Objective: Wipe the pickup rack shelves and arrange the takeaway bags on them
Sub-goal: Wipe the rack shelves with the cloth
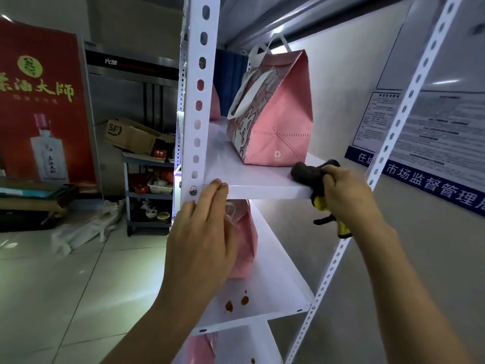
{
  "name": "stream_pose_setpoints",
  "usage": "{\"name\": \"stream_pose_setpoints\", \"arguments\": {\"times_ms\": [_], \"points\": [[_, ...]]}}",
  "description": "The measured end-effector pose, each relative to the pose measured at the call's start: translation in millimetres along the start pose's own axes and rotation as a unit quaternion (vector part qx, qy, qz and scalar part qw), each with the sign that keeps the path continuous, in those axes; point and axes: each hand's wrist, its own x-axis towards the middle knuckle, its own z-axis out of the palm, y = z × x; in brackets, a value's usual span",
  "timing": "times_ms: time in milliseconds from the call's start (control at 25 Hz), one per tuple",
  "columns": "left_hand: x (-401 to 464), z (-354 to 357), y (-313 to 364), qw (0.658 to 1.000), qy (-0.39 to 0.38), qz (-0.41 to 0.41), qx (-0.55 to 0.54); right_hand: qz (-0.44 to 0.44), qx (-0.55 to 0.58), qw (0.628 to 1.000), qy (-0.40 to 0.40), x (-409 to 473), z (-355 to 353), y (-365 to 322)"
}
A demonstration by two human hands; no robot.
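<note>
Far left: red liquor poster (39, 95) against the wall, flattened cardboard box (128, 136) on a grey trolley (147, 195), pale tiled floor (52, 271) below.

Next, white perforated steel upright (196, 101) of the pickup rack, carrying the white metal upper shelf (252, 179). Left hand (202, 240) flat against that shelf's front lip beside the upright, fingers extended and closed on nothing, bracing rather than gripping.

Centre: pink paper takeaway bag with cartoon print and white handles (273, 111) upright on the upper shelf, well back from the front edge; folded top pointing up, long axis running front to back, printed face turned toward the left. Second pink bag (245, 245) on the lower shelf (275, 292), partly hidden behind the left hand. Brown sauce spots (236, 303) near that shelf's front edge, not yet wiped.

Right: right hand (349, 195) clenched around a dark grey cloth with yellow trim (312, 177), wad pressed on the upper shelf's front right corner, just beside the bag's lower right corner. Bag up and left of the cloth; bare shelf surface stretching left from it toward the upright. Right hand nearer the bag. Likely next: sweep leftward along the front strip, clear of the bag's base. Blue-edged notice board (430, 143) on the right wall.
</note>
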Motion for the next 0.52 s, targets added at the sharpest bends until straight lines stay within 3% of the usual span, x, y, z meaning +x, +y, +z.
{"name": "stream_pose_setpoints", "arguments": {"times_ms": [120, 320, 520], "points": [[-1, -1, 4, 1.0, 0.007, 0.01, 0.011, -0.024, 0.021, 1.0, 0.002, -6, 6, -8], [2, 0, 12, 0.999, 0.033, -0.004, -0.009, -0.225, -0.007, 0.974, 0.026, -36, 29, -64], [4, 3, 15, 0.999, 0.036, -0.013, 0.009, -0.252, 0.022, 0.967, 0.019, -41, 34, -75]]}}
